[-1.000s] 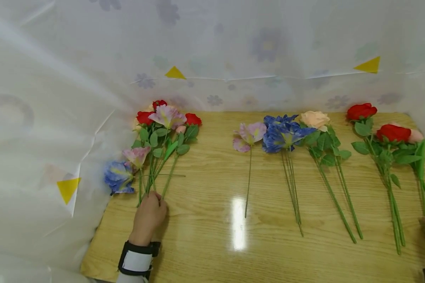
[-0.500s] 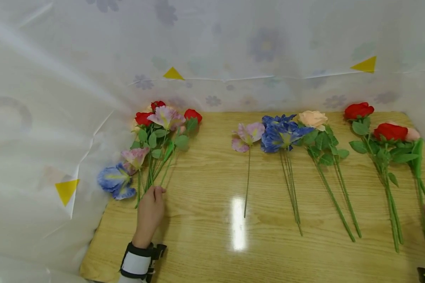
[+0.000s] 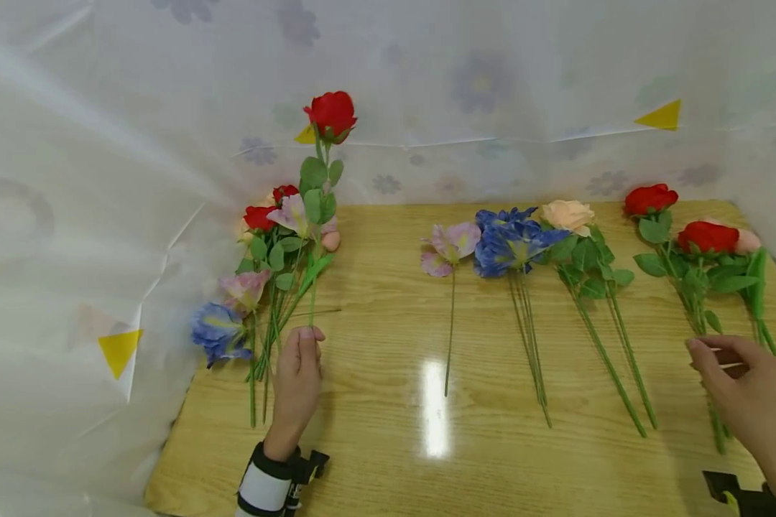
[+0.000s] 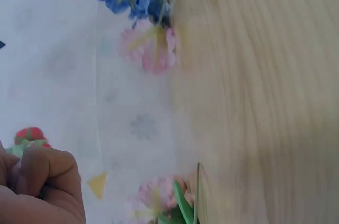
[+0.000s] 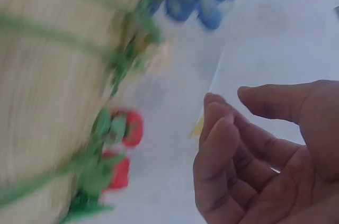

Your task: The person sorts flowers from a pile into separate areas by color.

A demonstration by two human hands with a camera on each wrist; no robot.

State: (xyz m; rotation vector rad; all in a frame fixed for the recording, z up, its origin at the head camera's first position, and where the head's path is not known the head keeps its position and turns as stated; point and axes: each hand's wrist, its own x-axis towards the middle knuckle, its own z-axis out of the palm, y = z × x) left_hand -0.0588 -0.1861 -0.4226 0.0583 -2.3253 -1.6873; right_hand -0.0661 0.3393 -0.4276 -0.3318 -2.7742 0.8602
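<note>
My left hand (image 3: 299, 373) pinches the stem of a red rose (image 3: 332, 117) and holds it upright over the left bunch. In the left wrist view, curled fingers (image 4: 50, 173) hide most of that rose. Below it lie a pink iris-like flower (image 3: 246, 289), a blue one (image 3: 220, 332) and another red rose (image 3: 259, 217). Over the stems at the right hovers my right hand (image 3: 750, 391), its fingers loosely bent. The right wrist view shows a gap between thumb and fingertips, with nothing held. Near it lie red roses (image 3: 708, 237) and a green-leaved stem (image 3: 756, 283).
Across the wooden table (image 3: 388, 445) lie a single pink flower (image 3: 453, 244), blue flowers (image 3: 514, 244) and peach roses (image 3: 569, 217), stems toward me. A pale flower-patterned sheet (image 3: 427, 72) with yellow triangles (image 3: 661, 116) rises behind and at the left.
The left hand has lifted a red rose from the left bunch and raised it upright. My right hand has come from the right edge toward the left and no longer touches the green stem.
</note>
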